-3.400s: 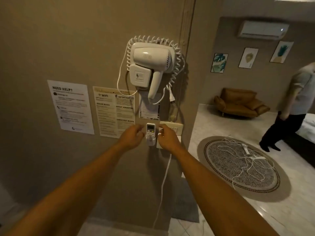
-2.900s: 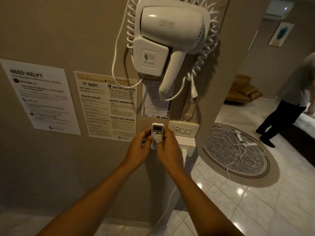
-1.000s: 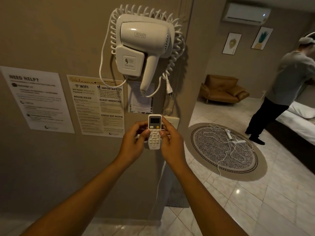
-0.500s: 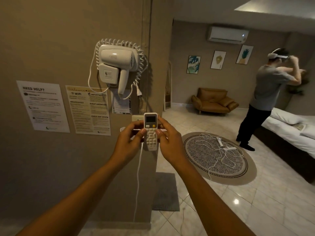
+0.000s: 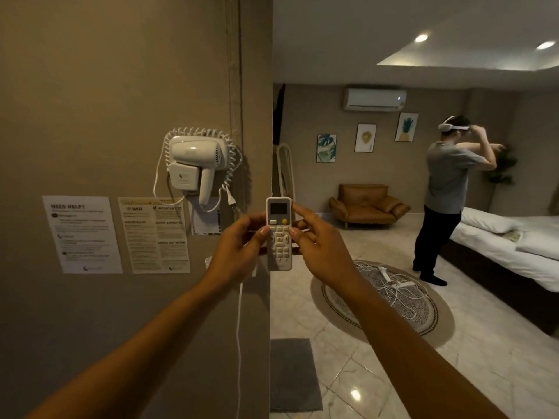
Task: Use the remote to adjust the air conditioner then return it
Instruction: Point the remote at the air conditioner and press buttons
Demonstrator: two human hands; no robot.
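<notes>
A white remote with a small grey screen and a yellow button stands upright in front of me, held between both hands. My left hand grips its left edge and my right hand grips its right edge, thumbs near the keys. The white air conditioner hangs high on the far wall, a small light showing at its right end. The remote's wall holder is mostly hidden behind my left hand.
A white hair dryer with a coiled cord hangs on the near wall above paper notices. A person stands by the bed. A round rug with white cables, a brown sofa and a grey mat lie beyond.
Both hands lifted the remote out of its wall holder and drew it away from the wall. The view swung right and up, bringing the air conditioner and room into sight.
</notes>
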